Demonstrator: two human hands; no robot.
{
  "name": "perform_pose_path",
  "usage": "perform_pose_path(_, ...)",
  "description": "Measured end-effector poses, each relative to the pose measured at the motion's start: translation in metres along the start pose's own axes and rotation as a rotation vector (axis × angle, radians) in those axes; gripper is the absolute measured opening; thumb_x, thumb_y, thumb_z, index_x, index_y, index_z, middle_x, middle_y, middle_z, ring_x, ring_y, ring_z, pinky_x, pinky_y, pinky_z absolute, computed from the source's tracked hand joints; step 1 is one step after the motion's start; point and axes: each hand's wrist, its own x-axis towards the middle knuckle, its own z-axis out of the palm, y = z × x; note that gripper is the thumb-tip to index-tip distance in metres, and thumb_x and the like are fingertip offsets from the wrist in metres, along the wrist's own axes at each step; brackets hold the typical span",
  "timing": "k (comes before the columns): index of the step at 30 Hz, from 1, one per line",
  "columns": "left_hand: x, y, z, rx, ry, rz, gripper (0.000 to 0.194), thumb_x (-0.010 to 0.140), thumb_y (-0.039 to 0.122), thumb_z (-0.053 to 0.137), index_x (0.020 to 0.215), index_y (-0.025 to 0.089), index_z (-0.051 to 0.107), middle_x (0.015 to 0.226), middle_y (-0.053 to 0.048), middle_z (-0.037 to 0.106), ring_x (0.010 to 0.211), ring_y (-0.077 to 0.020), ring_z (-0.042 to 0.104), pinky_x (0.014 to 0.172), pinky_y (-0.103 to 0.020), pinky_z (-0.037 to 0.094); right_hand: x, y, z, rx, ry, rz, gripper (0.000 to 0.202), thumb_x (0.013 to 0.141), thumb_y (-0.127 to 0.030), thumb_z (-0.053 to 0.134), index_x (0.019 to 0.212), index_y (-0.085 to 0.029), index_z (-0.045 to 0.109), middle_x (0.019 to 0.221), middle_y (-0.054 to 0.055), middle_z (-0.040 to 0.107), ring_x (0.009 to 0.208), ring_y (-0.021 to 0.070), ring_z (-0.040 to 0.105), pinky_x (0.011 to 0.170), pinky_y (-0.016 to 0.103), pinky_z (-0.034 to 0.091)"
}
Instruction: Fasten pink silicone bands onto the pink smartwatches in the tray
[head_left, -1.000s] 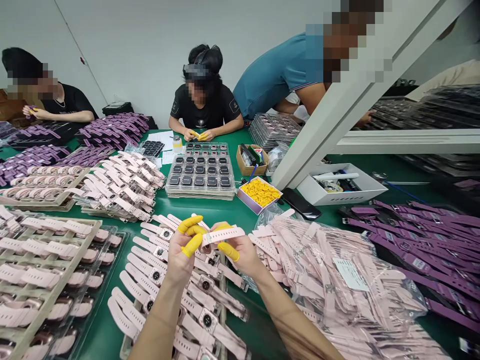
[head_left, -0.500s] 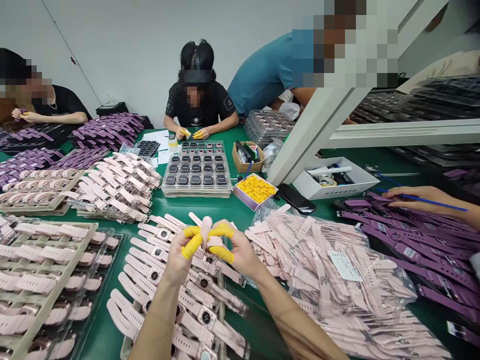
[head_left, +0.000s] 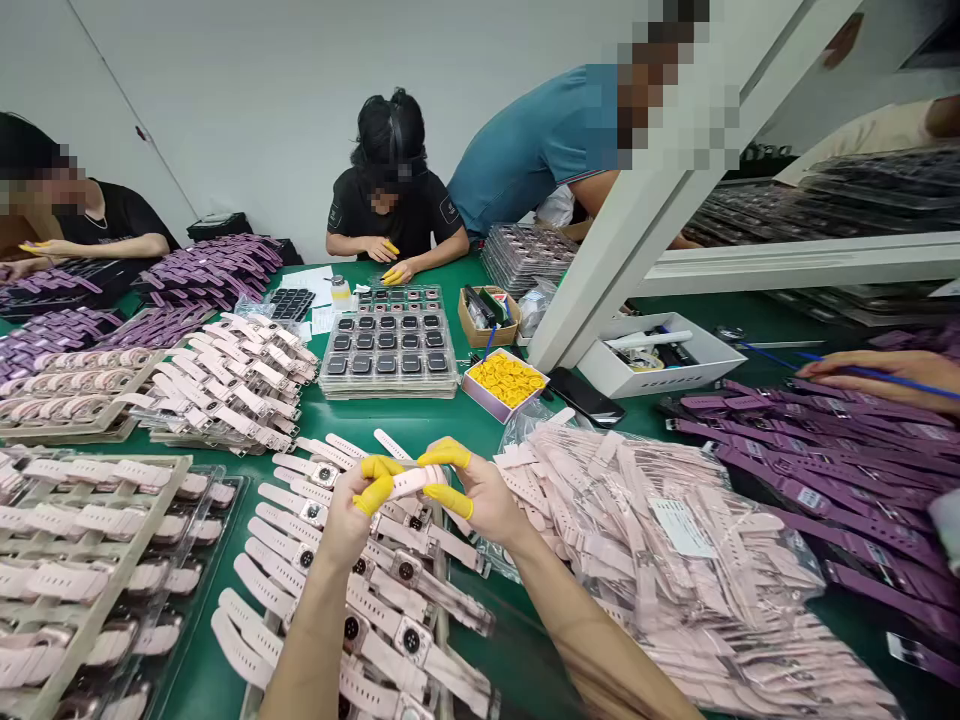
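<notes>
A pale pink watch strap (head_left: pixel 411 482) with a row of holes is stretched between my two hands, above a tray of watches. My left hand (head_left: pixel 351 508) pinches its left end with yellow-covered fingertips. At its other end, the thumb and fingers of my right hand (head_left: pixel 480 492), also in yellow finger cots, are closed on it. Whether a watch body hangs on this strap is hidden by the fingers. Underneath lie several pink-strapped smartwatches (head_left: pixel 406 570) in slanted rows, their sensor backs facing up.
Bagged pink straps (head_left: pixel 622 500) are heaped at right, beside purple straps (head_left: pixel 817 490) and a co-worker's hand (head_left: pixel 885 372). Trays of pink watches (head_left: pixel 82 520) fill the left. Ahead are stacked watch trays (head_left: pixel 386 375), a box of yellow finger cots (head_left: pixel 510 385) and a slanted post (head_left: pixel 645 240).
The strap has turned from end-up to lying sideways between my hands, and my right hand has shifted slightly right. The co-worker opposite has moved one hand off the other.
</notes>
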Motion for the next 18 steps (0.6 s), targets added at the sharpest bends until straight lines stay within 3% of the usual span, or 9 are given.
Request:
perform_pose_path(9, -0.001, 0.004, 0.003, 0.219, -0.096, -0.058, 0.037, 0.092, 0.051, 0.067, 0.077, 0.018, 0.063, 0.079, -0.003, 0.062, 0.076, -0.0193, 0.054, 0.076, -0.032, 0.044, 0.002, -0.009, -0.004, -0.136, -0.102, -0.047, 0.035, 0.090, -0.054, 0.074, 0.112, -0.027, 0.078, 0.096, 0.006, 0.065, 0.091, 0.0216, 0.059, 0.081, 0.036, 0.050)
perform_pose_path(14, -0.001, 0.000, 0.004, 0.186, -0.036, -0.049, 0.039, 0.092, 0.051, 0.068, 0.074, 0.018, 0.062, 0.077, -0.002, 0.059, 0.075, -0.0172, 0.052, 0.075, -0.029, 0.043, 0.001, -0.002, -0.002, -0.031, -0.043, 0.071, 0.051, 0.083, -0.061, 0.078, 0.120, -0.026, 0.074, 0.100, 0.005, 0.067, 0.091, 0.0212, 0.063, 0.084, 0.036, 0.052)
perform_pose_path(18, 0.000, -0.004, 0.009, 0.193, 0.005, -0.027, 0.039, 0.091, 0.051, 0.069, 0.074, 0.018, 0.062, 0.076, -0.001, 0.059, 0.075, -0.0169, 0.053, 0.076, -0.029, 0.044, 0.001, -0.005, 0.000, -0.072, -0.034, 0.042, 0.041, 0.087, -0.059, 0.076, 0.110, -0.024, 0.077, 0.096, 0.005, 0.068, 0.086, 0.0202, 0.063, 0.080, 0.035, 0.051)
